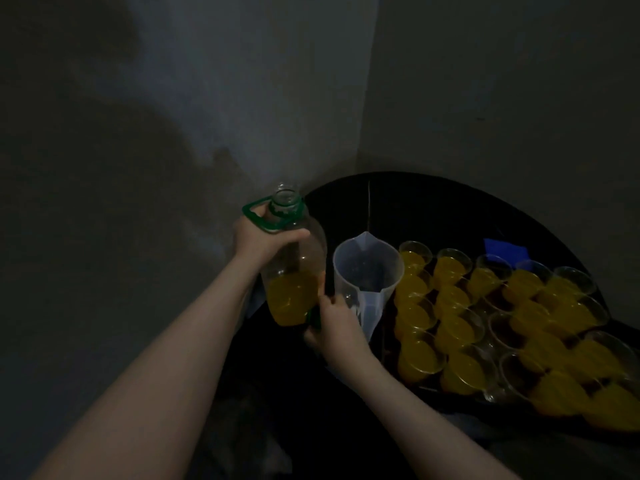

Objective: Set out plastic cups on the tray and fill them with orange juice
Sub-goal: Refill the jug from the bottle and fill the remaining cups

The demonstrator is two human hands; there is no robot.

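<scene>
Left hand [258, 237]: fingers curled through the green carry handle [258, 213] at the neck of the juice bottle [294, 261], thumb laid across the bottle's shoulder. Grip closed on handle and neck

Right hand [334, 325]: fingers wrapped round the bottle's lower end, near the green base; fingertips hidden behind the bottle, so their exact hold cannot be told

Bottle: one, clear plastic, uncapped. Long axis near upright, leaning slightly, open mouth pointing up and away toward the wall corner. Held off the table between the two hands, left hand high, right hand low. Orange juice [292, 301] fills only the lower part; upper part is clear

Jug [367, 275]: one, translucent, standing just right of the bottle near the table's left edge, spout pointing away to the far edge. Contents too dark to tell

Tray [429, 388]: dark, on the right half of the round black table [415, 202], just right of the jug. Plastic cups [453, 268] stand in close rows, rims touching or nearly so. About two dozen in view, the right edge cuts off more; exact count not possible. Most hold orange juice; at least three near the middle and near edge look dark and unfilled

Blue object [505, 251]: one, flat, on the table beyond the cups' far row
</scene>
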